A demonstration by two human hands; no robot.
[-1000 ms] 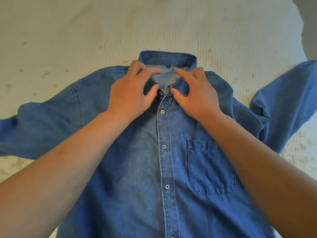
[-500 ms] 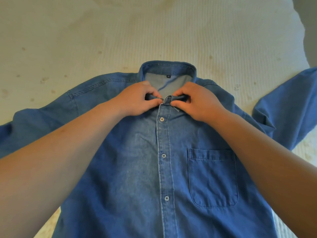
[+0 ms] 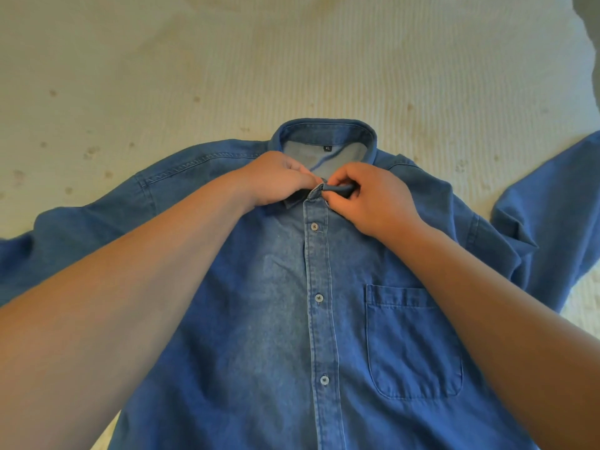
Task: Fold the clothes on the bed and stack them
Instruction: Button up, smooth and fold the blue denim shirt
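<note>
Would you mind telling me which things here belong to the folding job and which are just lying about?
Part of the job:
- denim shirt, lying face up, buttoned
- its collar
- left hand and right hand, both pinching the collar front

Just there:
- cream bedspread, speckled with small marks

Top collar button not visible, buried under the left hand and right hand fingers. Denim shirt hem runs off the bottom edge, left sleeve off the left edge, right sleeve off the right. Collar label text too small to read reliably.
</note>
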